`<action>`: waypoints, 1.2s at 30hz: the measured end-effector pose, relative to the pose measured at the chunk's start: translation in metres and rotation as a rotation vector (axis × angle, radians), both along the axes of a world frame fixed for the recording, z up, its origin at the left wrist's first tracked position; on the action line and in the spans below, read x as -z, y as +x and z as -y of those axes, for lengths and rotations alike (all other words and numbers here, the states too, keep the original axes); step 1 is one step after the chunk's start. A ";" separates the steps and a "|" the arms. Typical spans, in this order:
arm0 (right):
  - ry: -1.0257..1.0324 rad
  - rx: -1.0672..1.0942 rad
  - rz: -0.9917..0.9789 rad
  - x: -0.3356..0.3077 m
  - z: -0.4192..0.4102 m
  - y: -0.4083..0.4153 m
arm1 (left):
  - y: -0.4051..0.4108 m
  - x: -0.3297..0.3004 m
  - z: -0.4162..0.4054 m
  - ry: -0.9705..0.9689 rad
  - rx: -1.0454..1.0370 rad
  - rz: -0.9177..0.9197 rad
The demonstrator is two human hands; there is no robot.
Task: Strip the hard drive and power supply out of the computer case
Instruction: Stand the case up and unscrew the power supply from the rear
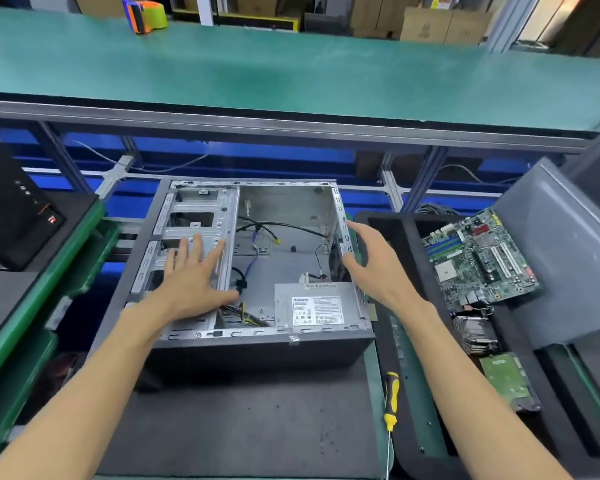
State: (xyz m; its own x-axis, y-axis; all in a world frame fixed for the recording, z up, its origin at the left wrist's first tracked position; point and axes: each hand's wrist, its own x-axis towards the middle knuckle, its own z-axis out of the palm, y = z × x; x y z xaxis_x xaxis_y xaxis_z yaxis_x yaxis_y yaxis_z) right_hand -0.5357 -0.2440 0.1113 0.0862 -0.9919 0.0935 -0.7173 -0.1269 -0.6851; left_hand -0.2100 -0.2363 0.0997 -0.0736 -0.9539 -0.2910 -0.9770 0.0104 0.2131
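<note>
Open computer case (284,216) on dark mat (257,427), green shelf (291,71) behind

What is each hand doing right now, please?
Left hand: open, flat on the drive cage.
Right hand: open, empty, by the case wall.

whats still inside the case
Inside the case: the power supply in the near right corner, loose cables and bare floor. The left hand covers the drive cage, so any drive there is hidden.

Loose cables (257,233) cross the open bay above the power supply (317,304).
</note>
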 end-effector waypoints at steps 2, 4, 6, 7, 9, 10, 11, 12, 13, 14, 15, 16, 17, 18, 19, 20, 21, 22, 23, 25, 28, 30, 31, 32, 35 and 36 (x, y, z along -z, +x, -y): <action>-0.040 -0.066 0.004 0.001 0.001 0.004 | -0.008 0.002 -0.009 -0.071 -0.041 0.022; -0.089 -0.124 0.023 0.005 0.004 0.009 | -0.025 0.005 -0.024 -0.189 -0.075 -0.010; -0.137 -0.175 0.037 0.010 0.007 0.014 | -0.046 0.009 -0.044 -0.324 -0.114 -0.090; -0.157 -0.203 0.038 0.013 0.008 0.017 | -0.057 0.011 -0.054 -0.379 -0.131 -0.126; -0.179 -0.244 0.046 0.019 0.012 0.021 | -0.074 0.015 -0.069 -0.465 -0.146 -0.152; -0.185 -0.254 0.053 0.022 0.014 0.023 | -0.079 0.016 -0.073 -0.499 -0.156 -0.157; -0.186 -0.258 0.057 0.024 0.016 0.024 | -0.081 0.016 -0.074 -0.535 -0.165 -0.167; -0.186 -0.261 0.062 0.026 0.018 0.026 | -0.081 0.016 -0.075 -0.576 -0.165 -0.179; -0.183 -0.261 0.072 0.027 0.019 0.026 | -0.081 0.016 -0.074 -0.623 -0.147 -0.187; -0.180 -0.261 0.088 0.029 0.021 0.027 | -0.080 0.016 -0.074 -0.673 -0.121 -0.188; -0.174 -0.258 0.105 0.030 0.024 0.027 | -0.079 0.016 -0.074 -0.727 -0.102 -0.186; -0.169 -0.253 0.112 0.031 0.027 0.026 | -0.079 0.018 -0.074 -0.787 -0.094 -0.180; -0.166 -0.245 0.106 0.031 0.030 0.024 | -0.077 0.019 -0.074 -0.847 -0.097 -0.166; -0.162 -0.234 0.094 0.031 0.033 0.023 | -0.077 0.021 -0.073 -0.896 -0.105 -0.143; -0.160 -0.220 0.080 0.030 0.036 0.021 | -0.077 0.023 -0.073 -0.930 -0.115 -0.120; -0.160 -0.208 0.066 0.029 0.040 0.020 | -0.076 0.024 -0.072 -0.956 -0.124 -0.102; -0.163 -0.202 0.049 0.028 0.043 0.019 | -0.076 0.025 -0.072 -0.977 -0.132 -0.090; -0.169 -0.205 0.030 0.028 0.047 0.019 | -0.077 0.026 -0.071 -0.992 -0.135 -0.085; -0.174 -0.216 0.013 0.028 0.050 0.018 | -0.077 0.027 -0.071 -1.004 -0.132 -0.084; -0.169 -0.239 0.004 0.029 0.055 0.017 | -0.076 0.028 -0.070 -1.022 -0.121 -0.080; -0.190 -0.233 -0.013 0.030 0.060 0.013 | -0.071 0.030 -0.066 -1.030 -0.122 -0.072; -0.198 -0.225 -0.051 0.031 0.063 0.014 | -0.065 0.031 -0.062 -1.032 -0.126 -0.080; -0.197 -0.221 -0.069 0.031 0.065 0.016 | -0.060 0.031 -0.059 -1.032 -0.128 -0.095; -0.194 -0.214 -0.083 0.032 0.066 0.018 | -0.056 0.030 -0.056 -1.033 -0.129 -0.115; -0.205 -0.200 -0.084 0.034 0.068 0.024 | -0.041 0.030 -0.047 -1.036 -0.138 -0.164; -0.210 -0.210 -0.069 0.034 0.068 0.026 | -0.037 0.030 -0.044 -1.030 -0.138 -0.174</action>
State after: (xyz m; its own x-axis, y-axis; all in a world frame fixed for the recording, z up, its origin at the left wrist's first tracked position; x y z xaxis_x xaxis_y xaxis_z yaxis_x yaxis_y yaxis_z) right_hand -0.5097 -0.3123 0.0772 0.3011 -0.9111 0.2815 -0.7040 -0.4115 -0.5788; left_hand -0.2469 -0.1926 0.0698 0.0914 -0.7377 0.6689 -0.9402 0.1574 0.3021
